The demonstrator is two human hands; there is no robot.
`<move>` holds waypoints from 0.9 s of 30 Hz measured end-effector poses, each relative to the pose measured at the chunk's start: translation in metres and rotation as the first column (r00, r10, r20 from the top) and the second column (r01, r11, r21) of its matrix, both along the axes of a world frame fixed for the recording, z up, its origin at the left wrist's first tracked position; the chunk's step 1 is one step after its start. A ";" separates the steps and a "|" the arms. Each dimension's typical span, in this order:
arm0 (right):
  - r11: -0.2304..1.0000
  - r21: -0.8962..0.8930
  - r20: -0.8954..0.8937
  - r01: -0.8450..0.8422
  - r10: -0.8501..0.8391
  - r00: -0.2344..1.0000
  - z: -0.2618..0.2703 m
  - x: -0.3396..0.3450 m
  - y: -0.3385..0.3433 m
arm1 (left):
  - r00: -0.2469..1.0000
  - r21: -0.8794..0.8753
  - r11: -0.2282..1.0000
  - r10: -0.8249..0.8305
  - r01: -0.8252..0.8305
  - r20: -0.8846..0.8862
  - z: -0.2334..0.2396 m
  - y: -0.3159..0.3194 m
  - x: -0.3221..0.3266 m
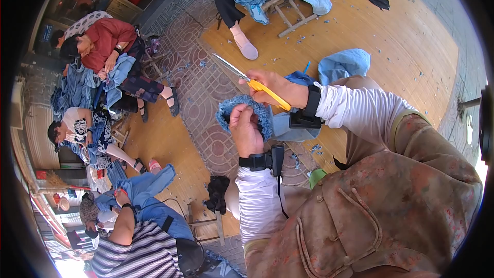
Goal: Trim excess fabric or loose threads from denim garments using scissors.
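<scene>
Yellow-handled scissors [266, 90] are held in my right hand [276, 87], their metal blades pointing up and to the left. My left hand [247, 129] grips the frayed, fringed edge of a light-blue denim piece [227, 110], which forms a ring around the fingers. The right hand's lower fingers are close to the same fringe; whether they pinch it cannot be told. More light-blue denim [295, 127] hangs below and to the right of the hands. Another pale denim part [343, 65] lies beyond my right wrist, beside a darker blue cloth [300, 78].
Several people sit around with denim, one on the left in a red top [112, 34]. A wooden stool [297, 23] stands at the top, another stool [206, 223] at lower left. Wooden boards [405, 46] with blue scraps cover part of the patterned paving [200, 96].
</scene>
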State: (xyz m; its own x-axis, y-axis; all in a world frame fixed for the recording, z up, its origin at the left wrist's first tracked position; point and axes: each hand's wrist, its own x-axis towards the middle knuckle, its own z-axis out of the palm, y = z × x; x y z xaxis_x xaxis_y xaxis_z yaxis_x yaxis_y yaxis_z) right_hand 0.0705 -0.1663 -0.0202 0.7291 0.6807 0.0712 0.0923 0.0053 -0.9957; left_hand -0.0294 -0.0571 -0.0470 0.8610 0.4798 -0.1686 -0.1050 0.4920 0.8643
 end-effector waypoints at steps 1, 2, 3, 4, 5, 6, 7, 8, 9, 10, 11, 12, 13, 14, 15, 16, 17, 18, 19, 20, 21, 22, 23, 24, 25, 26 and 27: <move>1.000 0.001 0.000 -0.002 0.002 1.000 0.001 -0.001 0.000 | 1.000 -0.065 0.998 -0.009 0.009 0.008 -0.003 0.002 -0.001; 0.999 0.044 -0.063 -0.020 0.023 0.998 0.002 -0.002 -0.002 | 1.000 -0.064 0.998 -0.007 0.007 0.008 -0.005 0.004 0.000; 0.996 0.087 -0.126 -0.036 0.047 0.991 0.003 -0.004 -0.002 | 1.000 -0.105 0.994 -0.026 0.027 0.013 -0.006 0.005 0.000; 0.996 0.087 -0.126 -0.037 0.048 0.991 0.003 -0.004 -0.002 | 0.999 -0.145 0.988 -0.043 0.046 0.019 -0.006 0.006 0.000; 0.995 0.091 -0.146 -0.033 0.046 0.988 0.003 -0.005 -0.001 | 0.999 -0.146 0.988 -0.041 0.043 0.018 -0.005 0.005 -0.001; 0.995 0.093 -0.165 -0.024 0.039 0.985 0.002 -0.005 -0.002 | 1.000 -0.180 0.983 -0.025 0.023 -0.011 0.004 0.000 0.000; 0.996 0.092 -0.165 -0.022 0.037 0.986 -0.002 -0.003 -0.002 | 0.999 -0.213 0.977 -0.010 0.001 -0.041 0.009 -0.004 0.002; 0.996 0.085 -0.099 -0.014 0.022 0.995 -0.010 0.000 0.000 | 0.999 -0.214 0.977 -0.012 0.003 -0.040 0.010 -0.005 0.003; 0.997 0.080 -0.033 -0.011 0.014 0.999 -0.012 0.000 0.002 | 0.998 -0.223 0.975 -0.012 -0.001 -0.055 0.010 -0.004 0.002; 0.997 0.079 -0.034 -0.015 0.018 0.999 -0.013 -0.001 0.002 | 0.997 -0.232 0.973 -0.012 -0.005 -0.071 0.011 -0.002 0.001; 0.994 0.097 -0.003 -0.046 0.047 0.999 -0.015 -0.002 0.003 | 0.997 -0.232 0.973 -0.009 -0.008 -0.071 0.008 0.001 0.001; 0.991 0.112 0.029 -0.076 0.073 0.997 -0.016 -0.002 0.002 | 0.998 -0.197 0.980 -0.039 0.028 -0.051 0.004 0.003 0.000; 0.991 0.110 0.027 -0.077 0.074 0.997 -0.018 -0.002 0.002 | 0.997 -0.161 0.985 -0.071 0.065 -0.032 0.001 0.004 0.000; 0.989 0.130 0.153 -0.072 0.052 0.987 -0.020 -0.002 0.003 | 0.997 -0.163 0.984 -0.070 0.064 -0.033 -0.001 0.005 0.000; 0.986 0.152 0.275 -0.073 0.029 0.961 -0.015 -0.004 0.004 | 0.998 -0.144 0.988 -0.064 0.060 -0.018 -0.001 0.005 -0.001; 0.985 0.152 0.273 -0.076 0.032 0.961 -0.009 -0.006 0.003 | 0.998 -0.124 0.991 -0.058 0.057 -0.003 -0.001 0.006 -0.001; 0.995 0.086 0.098 -0.057 0.048 0.994 -0.003 -0.007 0.001 | 0.999 -0.125 0.991 -0.054 0.053 -0.004 -0.001 0.007 -0.002; 0.999 0.015 -0.080 -0.046 0.047 0.996 0.004 -0.009 0.000 | 1.000 -0.142 0.989 -0.029 0.029 -0.001 -0.001 0.006 -0.001; 0.999 0.015 -0.080 -0.045 0.047 0.996 0.003 -0.009 -0.001 | 1.000 -0.159 0.987 -0.004 0.005 0.002 -0.002 0.006 0.000; 0.998 0.047 -0.119 -0.047 0.052 0.992 0.001 -0.008 0.000 | 1.000 -0.159 0.987 -0.004 0.005 0.003 -0.002 0.005 0.000; 0.996 0.080 -0.157 -0.045 0.057 0.986 -0.001 -0.007 -0.001 | 1.000 -0.161 0.987 0.000 0.001 0.008 -0.003 0.004 0.000; 0.996 0.080 -0.157 -0.043 0.056 0.986 -0.006 -0.004 0.000 | 1.000 -0.163 0.987 0.004 -0.002 0.013 -0.003 0.003 0.001; 0.996 0.077 -0.081 -0.052 0.058 0.995 -0.010 -0.001 0.001 | 1.000 -0.163 0.987 0.003 0.000 0.014 -0.004 0.003 0.001; 0.995 0.073 -0.006 -0.063 0.064 0.998 -0.012 0.000 0.001 | 1.000 -0.161 0.987 0.004 0.000 0.024 -0.005 0.004 0.000; 0.995 0.073 -0.006 -0.064 0.064 0.998 -0.014 0.000 0.002 | 0.999 -0.159 0.987 0.006 0.000 0.034 -0.005 0.004 0.000; 0.994 0.105 0.135 -0.038 0.024 0.990 -0.015 0.000 0.001 | 0.999 -0.159 0.987 0.006 -0.001 0.034 -0.005 0.004 -0.001; 0.990 0.141 0.272 -0.017 -0.022 0.962 -0.016 0.000 0.001 | 1.000 -0.124 0.992 0.006 -0.003 0.028 -0.004 0.003 -0.001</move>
State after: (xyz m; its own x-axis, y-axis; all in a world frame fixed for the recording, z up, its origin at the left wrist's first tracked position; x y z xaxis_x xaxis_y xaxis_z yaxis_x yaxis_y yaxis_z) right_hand 0.0705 -0.1653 -0.0361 0.6702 0.6479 0.3620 0.3600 0.1427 -0.9220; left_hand -0.0304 -0.0543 -0.0514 0.8641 0.4607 -0.2029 -0.1306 0.5944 0.7935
